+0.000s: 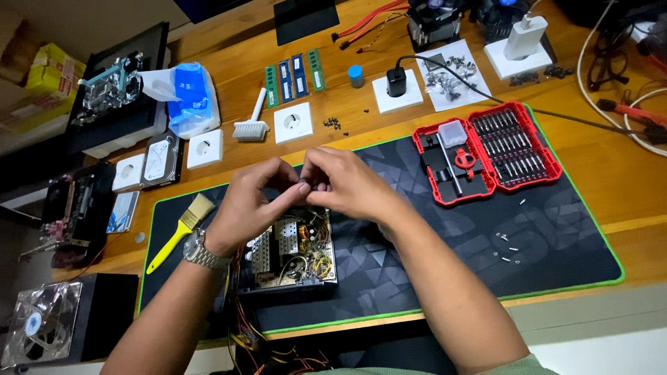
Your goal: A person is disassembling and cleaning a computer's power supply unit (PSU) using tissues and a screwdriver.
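Hands meet above the opened power supply on the mat: our left hand and right hand pinch one small dark part between fingertips, held high for a clear view, with the bit case open within reach.
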